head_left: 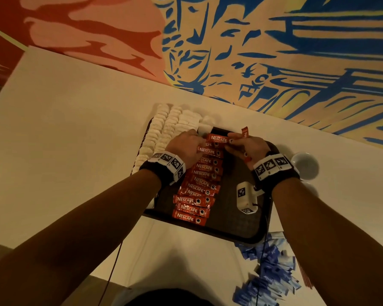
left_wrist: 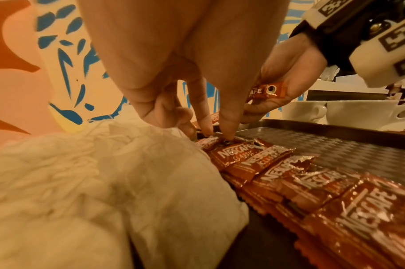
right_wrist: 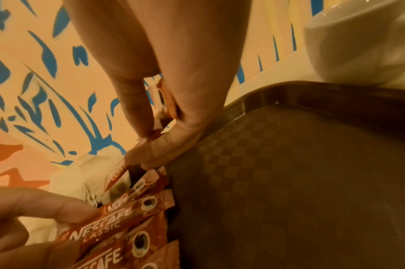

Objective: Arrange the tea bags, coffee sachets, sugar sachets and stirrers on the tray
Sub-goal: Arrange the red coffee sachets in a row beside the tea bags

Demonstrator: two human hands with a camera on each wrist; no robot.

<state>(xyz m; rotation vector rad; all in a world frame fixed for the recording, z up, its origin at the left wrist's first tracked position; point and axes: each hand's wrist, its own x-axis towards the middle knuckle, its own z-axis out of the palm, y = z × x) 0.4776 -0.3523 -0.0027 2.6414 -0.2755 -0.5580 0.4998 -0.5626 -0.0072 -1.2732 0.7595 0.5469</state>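
Note:
On the dark tray (head_left: 241,224), white tea bags (head_left: 164,129) lie in columns on the left. Beside them, red coffee sachets (head_left: 199,188) overlap in a column down the middle. My left hand (head_left: 199,146) presses straight fingertips (left_wrist: 226,138) on the left end of the top sachets (head_left: 218,139). My right hand (head_left: 230,142) grips spare coffee sachets (left_wrist: 270,91), one sticking up past the thumb (head_left: 244,131), and its fingertips (right_wrist: 150,145) touch the right end of the top sachet. Blue sugar sachets (head_left: 268,279) and thin red stirrers (head_left: 306,279) lie off the tray at the lower right.
White cups (head_left: 305,165) stand on the table just right of the tray, close to my right wrist. The right half of the tray (right_wrist: 288,182) is bare. A painted wall runs close behind the tray. Cables hang from both wrists.

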